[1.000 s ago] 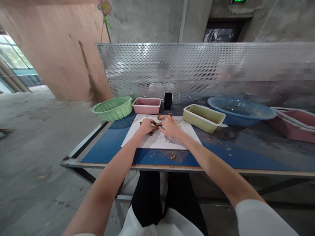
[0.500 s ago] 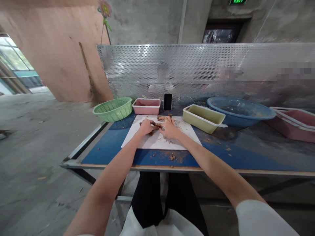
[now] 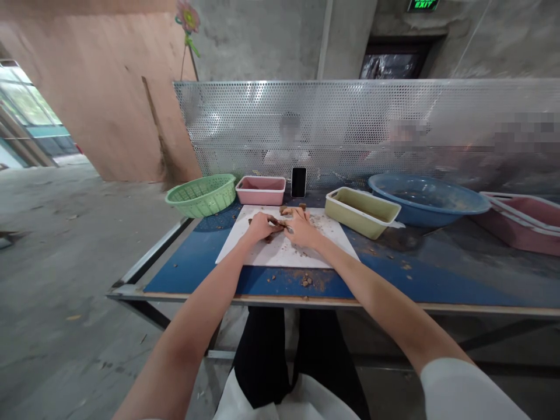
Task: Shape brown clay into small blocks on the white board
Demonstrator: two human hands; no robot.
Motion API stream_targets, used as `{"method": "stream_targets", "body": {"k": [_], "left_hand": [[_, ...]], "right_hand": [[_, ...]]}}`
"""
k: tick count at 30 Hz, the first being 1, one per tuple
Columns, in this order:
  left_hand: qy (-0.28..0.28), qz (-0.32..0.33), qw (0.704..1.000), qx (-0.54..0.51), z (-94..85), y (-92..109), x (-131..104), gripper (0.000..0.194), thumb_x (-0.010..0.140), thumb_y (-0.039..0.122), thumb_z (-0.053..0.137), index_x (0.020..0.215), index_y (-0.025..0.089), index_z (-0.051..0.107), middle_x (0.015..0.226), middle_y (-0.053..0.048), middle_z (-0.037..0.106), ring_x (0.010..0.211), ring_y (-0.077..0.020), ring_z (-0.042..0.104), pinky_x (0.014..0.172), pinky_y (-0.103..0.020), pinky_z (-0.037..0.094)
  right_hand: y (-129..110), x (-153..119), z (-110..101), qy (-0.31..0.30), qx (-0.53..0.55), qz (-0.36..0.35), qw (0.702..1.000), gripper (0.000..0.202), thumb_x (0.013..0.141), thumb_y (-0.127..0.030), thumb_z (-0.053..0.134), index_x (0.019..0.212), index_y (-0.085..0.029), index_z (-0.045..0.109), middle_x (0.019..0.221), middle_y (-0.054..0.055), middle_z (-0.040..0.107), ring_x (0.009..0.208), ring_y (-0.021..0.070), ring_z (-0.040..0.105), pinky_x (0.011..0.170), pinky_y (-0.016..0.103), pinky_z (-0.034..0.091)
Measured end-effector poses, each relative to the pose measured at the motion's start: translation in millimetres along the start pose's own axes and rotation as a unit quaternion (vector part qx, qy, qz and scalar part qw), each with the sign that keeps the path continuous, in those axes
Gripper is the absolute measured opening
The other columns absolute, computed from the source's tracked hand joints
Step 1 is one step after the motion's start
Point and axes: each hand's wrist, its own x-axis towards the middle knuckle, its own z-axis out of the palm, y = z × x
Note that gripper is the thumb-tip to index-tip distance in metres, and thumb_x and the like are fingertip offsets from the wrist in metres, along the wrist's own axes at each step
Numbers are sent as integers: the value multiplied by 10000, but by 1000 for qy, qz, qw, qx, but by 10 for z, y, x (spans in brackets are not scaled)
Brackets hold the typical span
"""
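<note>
Over a white board, my left hand and my right hand meet at a brown, clay-like piece. Both have their fingers bent and closed on it, the left from its left end, the right from its right. Much of the piece is hidden by fingers, so its full shape cannot be made out. More brown lumps lie at the board's back edge, just beyond my right hand. Crumbs of the same brown stuff are scattered over the board.
Behind the board stand a green basket, a pink bin and an upright phone. To the right are an olive bin, a blue basin and pink bins. Brown bits lie near the front edge. A perforated metal screen backs the table.
</note>
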Motion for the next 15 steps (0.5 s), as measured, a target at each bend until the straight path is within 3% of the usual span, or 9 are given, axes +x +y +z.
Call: {"method": "stream_targets", "body": {"k": [10, 15], "left_hand": [[-4, 14, 1000, 2, 15, -38, 12, 332, 872, 482, 797, 954, 162, 829, 456, 8, 618, 434, -152, 613, 560, -232, 438], [11, 28, 999, 26, 33, -67, 45, 307, 832, 450, 836, 917, 156, 824, 476, 1, 628, 487, -170, 639, 594, -250, 451]], "right_hand": [[49, 4, -12, 5, 11, 4, 1000, 306, 946, -256, 561, 1103, -244, 824, 1434, 131, 560, 1324, 343, 418, 1098, 538, 320], [72, 2, -14, -2, 7, 5, 1000, 374, 912, -221, 571, 1222, -229, 782, 1450, 146, 535, 1332, 353, 400, 1091, 546, 320]]}}
